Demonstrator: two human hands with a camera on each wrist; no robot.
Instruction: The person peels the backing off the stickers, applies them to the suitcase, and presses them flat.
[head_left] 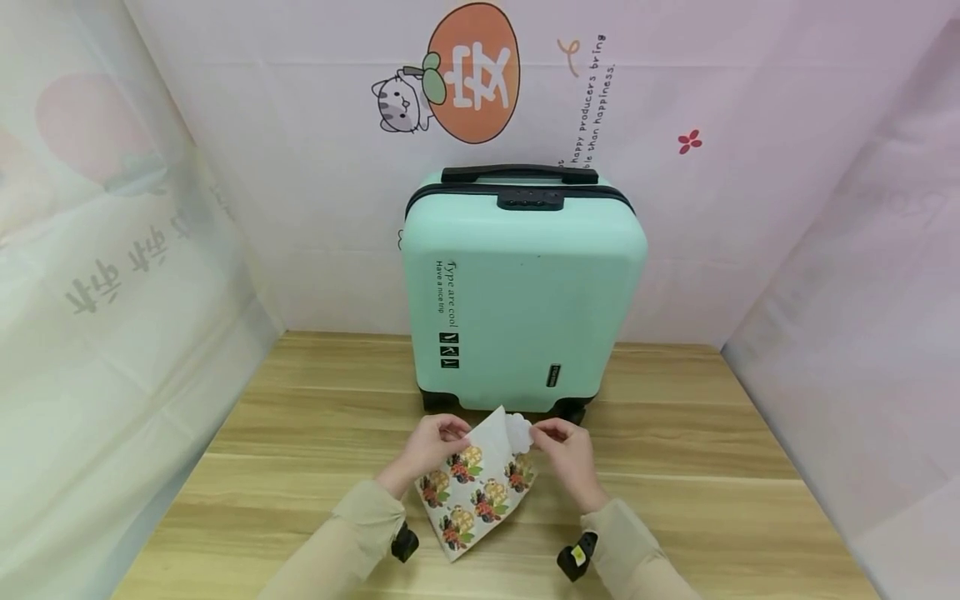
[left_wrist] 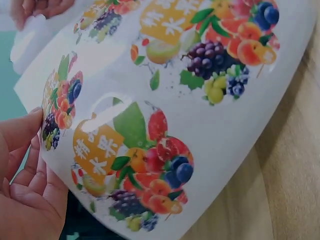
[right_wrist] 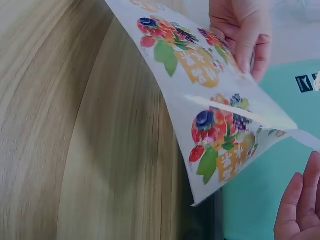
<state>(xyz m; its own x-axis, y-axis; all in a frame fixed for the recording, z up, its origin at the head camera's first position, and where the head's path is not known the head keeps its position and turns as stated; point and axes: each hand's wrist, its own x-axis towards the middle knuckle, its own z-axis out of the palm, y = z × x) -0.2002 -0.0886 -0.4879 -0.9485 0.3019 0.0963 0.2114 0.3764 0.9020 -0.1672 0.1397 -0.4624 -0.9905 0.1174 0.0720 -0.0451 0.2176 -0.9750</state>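
Note:
A white sticker sheet (head_left: 486, 504) printed with several clusters of fruit is held tilted above the table. My left hand (head_left: 433, 447) pinches its upper left edge, thumb on the printed face and fingers behind, as the left wrist view shows. At the sheet's upper right, my right hand (head_left: 568, 460) pinches the rim of a white, scalloped sticker (head_left: 519, 433) with its blank side showing. This sticker still meets the sheet along one side. In the right wrist view only a thin white strip of the sticker (right_wrist: 306, 139) appears, beside the right fingertips (right_wrist: 314, 162).
A mint green suitcase (head_left: 525, 308) stands upright behind the hands, against a printed cloth backdrop (head_left: 300, 167). The wood-grain table (head_left: 322, 408) stretches to both sides, with cloth walls at its left and right. Black wrist cameras hang below both cuffs.

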